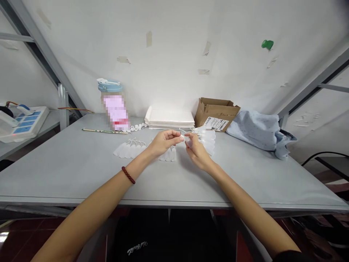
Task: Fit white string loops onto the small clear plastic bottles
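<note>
My left hand (165,142) and my right hand (196,150) meet above the middle of the grey table (68,171). Both pinch a small translucent white plastic piece (184,136) between their fingertips. A red bead bracelet (128,175) sits on my left wrist. A row of small white plastic vials (129,150) lies on the table to the left of my hands. More of them (208,140) lie just behind my right hand, and a few (169,156) lie below my left hand.
A stack of white sheets (170,117) and an open cardboard box (216,113) stand at the back. A blue-lidded bottle (113,105), small white caps (137,127) and a thin stick (105,131) lie back left. Blue cloth (257,131) lies right. A keypad device (23,122) sits far left.
</note>
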Available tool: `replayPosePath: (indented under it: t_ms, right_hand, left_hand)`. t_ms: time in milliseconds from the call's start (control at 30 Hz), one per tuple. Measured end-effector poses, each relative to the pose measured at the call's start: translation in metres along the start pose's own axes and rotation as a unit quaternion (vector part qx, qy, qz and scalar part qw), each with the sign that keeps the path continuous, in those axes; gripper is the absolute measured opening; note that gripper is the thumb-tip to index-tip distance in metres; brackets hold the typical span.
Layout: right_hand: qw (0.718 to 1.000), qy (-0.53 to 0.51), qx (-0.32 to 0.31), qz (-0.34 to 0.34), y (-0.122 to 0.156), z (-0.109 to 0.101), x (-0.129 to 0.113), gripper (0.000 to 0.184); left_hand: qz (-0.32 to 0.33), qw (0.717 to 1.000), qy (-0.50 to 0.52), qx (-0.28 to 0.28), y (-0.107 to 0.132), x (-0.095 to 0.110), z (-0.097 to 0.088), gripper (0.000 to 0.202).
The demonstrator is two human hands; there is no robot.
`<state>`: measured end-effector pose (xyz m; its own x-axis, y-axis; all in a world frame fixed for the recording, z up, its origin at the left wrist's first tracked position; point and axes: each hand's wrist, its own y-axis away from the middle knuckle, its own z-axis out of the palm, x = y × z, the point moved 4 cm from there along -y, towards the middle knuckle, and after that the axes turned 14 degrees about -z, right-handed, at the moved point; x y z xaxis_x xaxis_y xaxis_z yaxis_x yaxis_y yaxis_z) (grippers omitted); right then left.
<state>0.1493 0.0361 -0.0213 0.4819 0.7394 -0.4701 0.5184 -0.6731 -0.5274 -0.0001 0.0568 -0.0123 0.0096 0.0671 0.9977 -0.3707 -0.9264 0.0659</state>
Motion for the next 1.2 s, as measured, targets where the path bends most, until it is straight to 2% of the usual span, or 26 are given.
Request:
replayPosePath:
  t_ms: [267,433,567,733,900,1000,1100,1200]
  right_hand:
    - [0.999,0.028,0.004,-0.015,0.000,0.007,0.006,0.048]
    - [0.999,0.043,0.006,0.002,-0.001,0.009,0.006,0.046]
    - [0.998,0.062,-0.025,0.001,-0.001,0.009,0.001,0.048]
    - [0.980,0.176,-0.090,-0.030,-0.001,0.007,-0.009,0.047]
    - [0.950,0.275,-0.112,-0.095,-0.001,0.007,-0.018,0.030]
    - [0.962,0.237,-0.100,-0.091,-0.001,0.007,-0.017,0.036]
    - [0.983,0.150,-0.084,-0.065,0.000,0.007,-0.012,0.047]
    - [0.991,0.102,-0.074,-0.045,0.000,0.006,-0.010,0.050]
  left_hand:
    - [0.030,0.997,0.060,0.043,0.000,-0.006,0.005,0.026]
    - [0.035,0.997,0.041,0.047,-0.001,-0.010,0.008,0.026]
    - [0.018,0.999,0.011,0.044,0.000,-0.010,0.007,0.028]
    - [0.012,0.993,-0.111,0.048,0.001,-0.004,0.000,0.027]
    - [-0.047,0.990,-0.129,-0.013,0.000,-0.007,-0.005,0.029]
    - [-0.058,0.990,-0.126,-0.019,0.000,-0.007,-0.006,0.028]
    - [-0.025,0.993,-0.112,-0.038,0.002,-0.004,-0.005,0.028]
    - [-0.003,0.994,-0.092,-0.059,0.001,-0.004,-0.005,0.029]
